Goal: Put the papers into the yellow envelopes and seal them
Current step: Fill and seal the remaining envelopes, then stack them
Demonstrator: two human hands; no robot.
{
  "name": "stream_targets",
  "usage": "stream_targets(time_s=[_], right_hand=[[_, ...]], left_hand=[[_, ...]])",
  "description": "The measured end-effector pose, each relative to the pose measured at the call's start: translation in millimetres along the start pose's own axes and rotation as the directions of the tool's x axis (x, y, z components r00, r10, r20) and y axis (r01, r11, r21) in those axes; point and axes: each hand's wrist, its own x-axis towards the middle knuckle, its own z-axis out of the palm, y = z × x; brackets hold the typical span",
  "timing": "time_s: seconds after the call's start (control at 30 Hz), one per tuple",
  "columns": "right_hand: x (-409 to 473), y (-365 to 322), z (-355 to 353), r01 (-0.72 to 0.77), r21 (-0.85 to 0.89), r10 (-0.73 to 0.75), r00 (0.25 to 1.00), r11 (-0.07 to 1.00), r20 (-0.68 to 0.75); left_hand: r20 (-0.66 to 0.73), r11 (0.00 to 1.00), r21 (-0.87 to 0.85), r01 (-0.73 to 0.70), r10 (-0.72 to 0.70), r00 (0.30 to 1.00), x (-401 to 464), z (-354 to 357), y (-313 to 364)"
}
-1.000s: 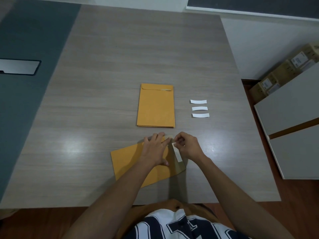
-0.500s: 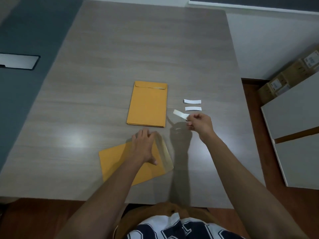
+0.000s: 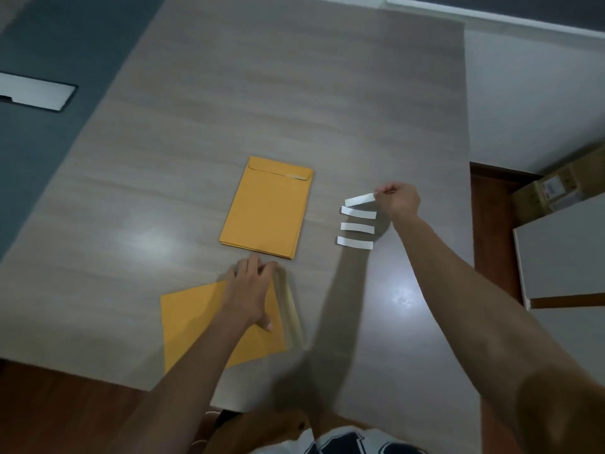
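The table (image 3: 294,93) fills the room in front of me, pale wood-grain, a glare patch near the front edge; on it the stack of yellow envelopes (image 3: 267,208) lies square in the middle, flaps closed; nearer the person sits the open envelope (image 3: 196,326), skewed, its flap (image 3: 289,309) lifted along the right side. The left hand (image 3: 250,293) rests flat on that envelope, fingers spread and straight, pinning it down; the right hand (image 3: 397,199) has swung away from the flap and out to the right, and now pinches a white backing strip (image 3: 359,200) by its end, lowering it at the far end of the row; three more strips (image 3: 357,227) lie there already, side by side. So the liner is off, I'd say; the adhesive looks bare, and the flap is ready to fold and press; whether papers are inside I cannot tell.
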Motion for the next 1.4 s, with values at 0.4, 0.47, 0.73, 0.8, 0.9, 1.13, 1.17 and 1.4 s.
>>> stream_targets(time_s=[0.4,0.47,0.73,0.8,0.9,1.13,1.17,1.4], right_hand=[[12,9,6,-0.018,-0.143,0.025,0.999,0.99,0.047],[14,10,7,-0.01,-0.147,0.016,0.999,0.989,0.041],[7,11,5,0.062,-0.182,-0.065,0.998,0.981,-0.013],[-2,19,5,0.275,-0.289,-0.27,0.961,0.917,0.059],[-20,37,9,0.546,-0.469,-0.521,0.831,0.694,0.195],[-40,53,19,0.55,-0.623,-0.491,0.822,0.557,0.287],[-42,51,21,0.541,-0.634,-0.482,0.828,0.553,0.287],[-48,42,27,0.514,-0.642,-0.467,0.844,0.569,0.263]], left_hand=[[0.011,1.0,0.013,0.009,-0.01,1.0,1,-7,4],[0.014,1.0,0.011,0.006,-0.006,1.0,1,-7,3],[0.01,1.0,0.015,0.001,-0.001,1.0,1,-7,1],[0.011,1.0,0.015,0.001,-0.001,1.0,2,-8,1],[0.02,1.0,0.012,0.0,-0.001,1.0,1,-7,1],[0.013,1.0,0.019,-0.01,0.009,1.0,2,-6,0],[0.011,1.0,0.018,-0.01,0.01,1.0,2,-6,-1],[0.003,1.0,0.009,-0.016,0.016,1.0,3,-3,-4]])
